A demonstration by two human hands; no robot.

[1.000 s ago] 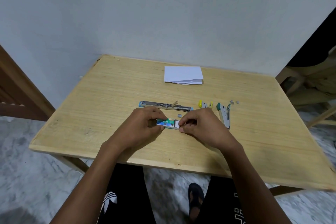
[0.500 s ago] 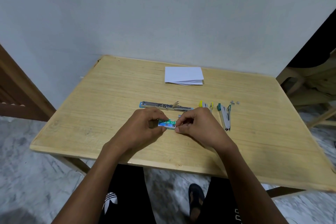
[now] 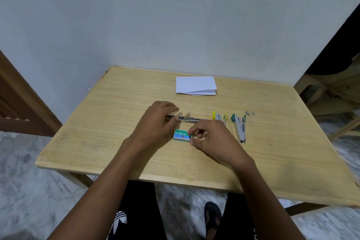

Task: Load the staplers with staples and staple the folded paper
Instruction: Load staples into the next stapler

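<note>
Pale grey wall stood behind a wooden counter (image 3: 97, 123), with a marbled floor below it. From the head camera, the folded white paper (image 3: 195, 85) lay near the far edge, in the upper middle of the frame. In the middle of the frame a long silver stapler (image 3: 191, 120) lay opened out flat. The left hand (image 3: 155, 123) had its fingers curled over the left end of it. Just below the stapler sat a green staple box (image 3: 181, 135), flat on the counter. The right hand (image 3: 212, 142) pinched the right end of that box between thumb and first finger. To the right lay a small yellow stapler (image 3: 215, 116), then a green stapler (image 3: 239, 127) spread open. Tiny grey bits (image 3: 250, 112) lay just past them.
</note>
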